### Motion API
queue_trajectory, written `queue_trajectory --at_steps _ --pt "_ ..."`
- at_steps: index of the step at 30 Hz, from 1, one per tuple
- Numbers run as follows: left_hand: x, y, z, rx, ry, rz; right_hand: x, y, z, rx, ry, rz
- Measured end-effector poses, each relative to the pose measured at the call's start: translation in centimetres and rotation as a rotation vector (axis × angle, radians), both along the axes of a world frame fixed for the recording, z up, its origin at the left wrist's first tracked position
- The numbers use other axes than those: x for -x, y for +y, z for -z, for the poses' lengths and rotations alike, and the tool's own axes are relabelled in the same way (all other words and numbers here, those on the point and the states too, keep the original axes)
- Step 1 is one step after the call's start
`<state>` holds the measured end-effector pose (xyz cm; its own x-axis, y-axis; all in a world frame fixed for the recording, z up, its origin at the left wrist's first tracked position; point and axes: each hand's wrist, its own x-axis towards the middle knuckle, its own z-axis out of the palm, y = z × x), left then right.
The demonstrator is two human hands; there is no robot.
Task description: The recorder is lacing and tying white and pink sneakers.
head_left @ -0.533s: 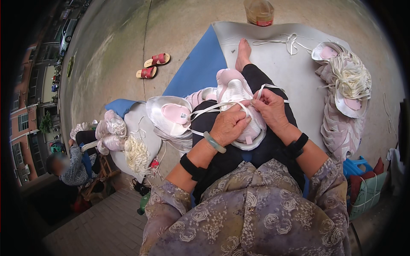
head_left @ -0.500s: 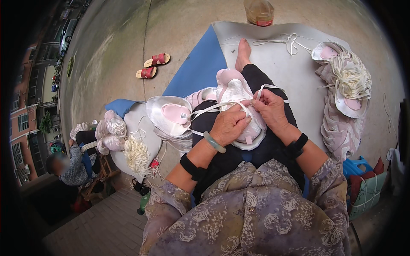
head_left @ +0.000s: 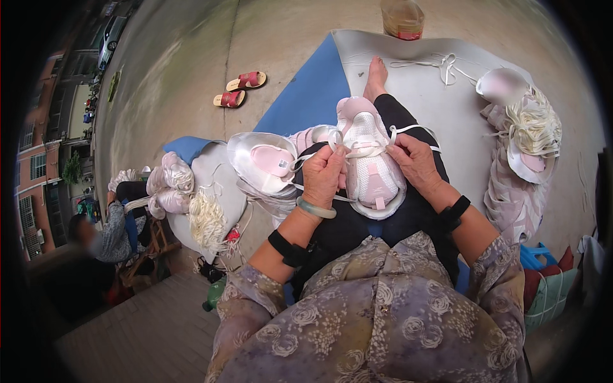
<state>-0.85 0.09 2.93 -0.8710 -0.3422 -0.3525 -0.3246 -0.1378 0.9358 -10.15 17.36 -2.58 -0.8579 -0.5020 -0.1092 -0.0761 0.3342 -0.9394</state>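
Observation:
Across my lap lies a white and pink shoe upper (head_left: 373,185), its rounded toe pointing away from me. A white shoelace (head_left: 366,150) crosses over its middle and runs out to both sides. My left hand (head_left: 324,173) pinches the lace just left of the shoe, with a small loop standing above the fingertips. My right hand (head_left: 416,158) pinches the other side of the lace at the shoe's right edge, another loop above it. Close to my left hand, a second shoe upper (head_left: 258,156) with a pink lining rests beside my thigh.
Stacked uppers (head_left: 504,185) and a bundle of white laces (head_left: 535,124) lie on the pale mat (head_left: 434,76) at right. Red slippers (head_left: 246,80) and a plastic container (head_left: 403,20) stand beyond. Another person (head_left: 105,236) sits at far left near more uppers and laces (head_left: 207,217).
My hands have moved apart from close together over the shoe to its two sides. The lace between them now lies drawn across the shoe. The whole view has shifted slightly.

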Motion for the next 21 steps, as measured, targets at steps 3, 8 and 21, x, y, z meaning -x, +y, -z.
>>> queue_trajectory --at_steps 3,8,21 --pt "-0.3 -0.4 1.1 -0.100 -0.037 -0.079 -0.2 -0.6 -0.4 -0.080 0.219 -0.023" --pt "0.3 -0.1 2.0 -0.152 -0.064 -0.066 1.2 0.2 -1.3 0.013 -0.053 -0.002" --pt "0.1 -2.0 3.5 -0.219 -0.102 0.002 9.1 6.4 -9.4 1.603 -1.296 0.714"
